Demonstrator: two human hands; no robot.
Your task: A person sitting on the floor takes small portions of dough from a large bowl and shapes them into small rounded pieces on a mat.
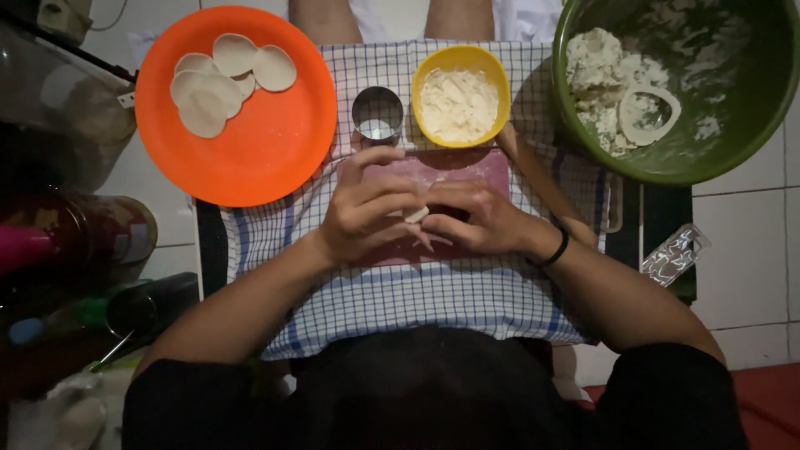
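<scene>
Fingers (392, 179) of the left hand (371, 212) and right hand (483, 218) pinch together on a small pale lump of dough (417, 214) over the pink board (467, 167) — beyond, an orange round plate (275, 150) holds flat dough discs (225, 79), a yellow bowl (460, 57) flour.

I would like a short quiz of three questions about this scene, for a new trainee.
1. True or false: the orange plate holds several flat round dough discs.
2. What lies between the orange plate and the yellow bowl of flour?
A. a rolling pin
B. a round metal cutter
C. a spoon
3. Fill the gap: the left hand and the right hand together hold a small piece of ____ above the pink board.

Key:
1. True.
2. B, the round metal cutter.
3. Dough: the piece of dough shows between the fingers.
</scene>
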